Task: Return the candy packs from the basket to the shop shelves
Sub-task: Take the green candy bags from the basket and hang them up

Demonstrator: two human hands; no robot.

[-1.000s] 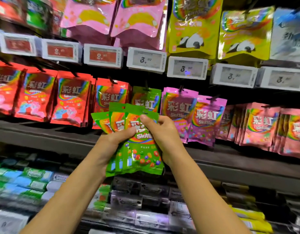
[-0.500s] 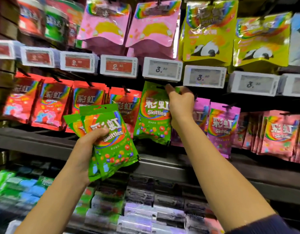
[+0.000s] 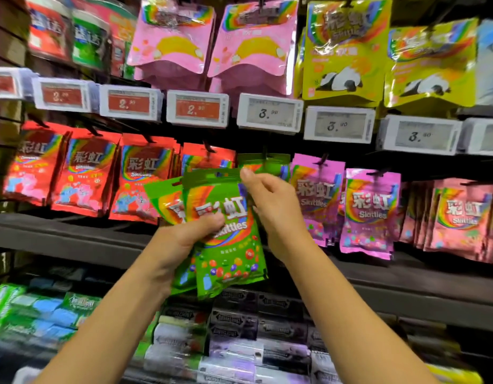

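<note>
My left hand (image 3: 181, 239) grips a small stack of green Skittles packs (image 3: 228, 245) in front of the middle shelf row, thumb across the front pack. My right hand (image 3: 270, 200) pinches the top right corner of the front pack. Behind my hands a green pack (image 3: 263, 162) hangs on its peg, between the red Skittles packs (image 3: 145, 176) and the purple ones (image 3: 317, 195). The basket is out of view.
Price tags (image 3: 270, 113) run along the rail above the pegs. Pink pouches (image 3: 250, 42) and yellow panda pouches (image 3: 342, 51) hang higher up. Pink Skittles packs (image 3: 461, 217) hang at right. Gum packs (image 3: 234, 328) fill the lower shelf under a dark ledge (image 3: 73, 234).
My right hand left the green pack hanging on the peg and came back down to the stack in my left hand, taking hold of the front pack's top corner.
</note>
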